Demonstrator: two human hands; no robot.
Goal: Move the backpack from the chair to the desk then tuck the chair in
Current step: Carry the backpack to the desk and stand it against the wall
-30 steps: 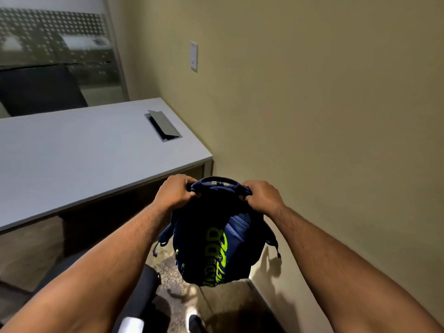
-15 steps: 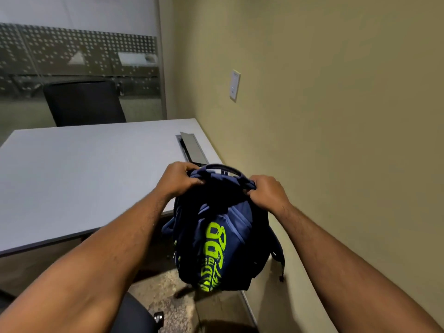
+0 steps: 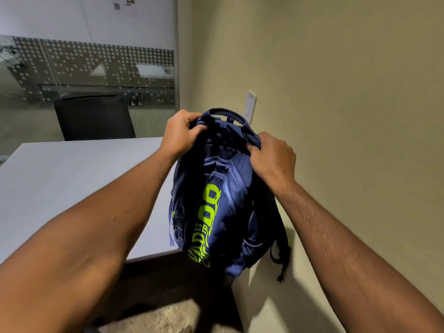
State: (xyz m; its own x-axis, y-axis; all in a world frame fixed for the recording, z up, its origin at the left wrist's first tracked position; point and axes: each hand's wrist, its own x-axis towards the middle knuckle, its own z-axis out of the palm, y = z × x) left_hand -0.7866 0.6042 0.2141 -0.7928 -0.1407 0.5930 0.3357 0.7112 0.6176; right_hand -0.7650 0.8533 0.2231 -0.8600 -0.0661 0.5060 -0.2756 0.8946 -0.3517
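A navy backpack (image 3: 223,203) with neon yellow lettering hangs in the air in front of me, at the right end of the grey desk (image 3: 72,183) and close to the beige wall. My left hand (image 3: 180,135) grips its top on the left side. My right hand (image 3: 271,157) grips its top on the right side. The bag's lower part overlaps the desk's near right corner, and its straps dangle by the wall. The chair the bag came from is out of view.
A black chair back (image 3: 93,117) stands behind the desk's far side, before a dotted glass partition (image 3: 96,68). A white wall plate (image 3: 249,104) sits on the beige wall (image 3: 336,116) just behind the bag. Speckled floor (image 3: 163,318) shows below.
Both hands have lifted the backpack higher and toward the desk. It now hangs at desktop level over the desk's right corner; the seat seen below earlier has left the view.
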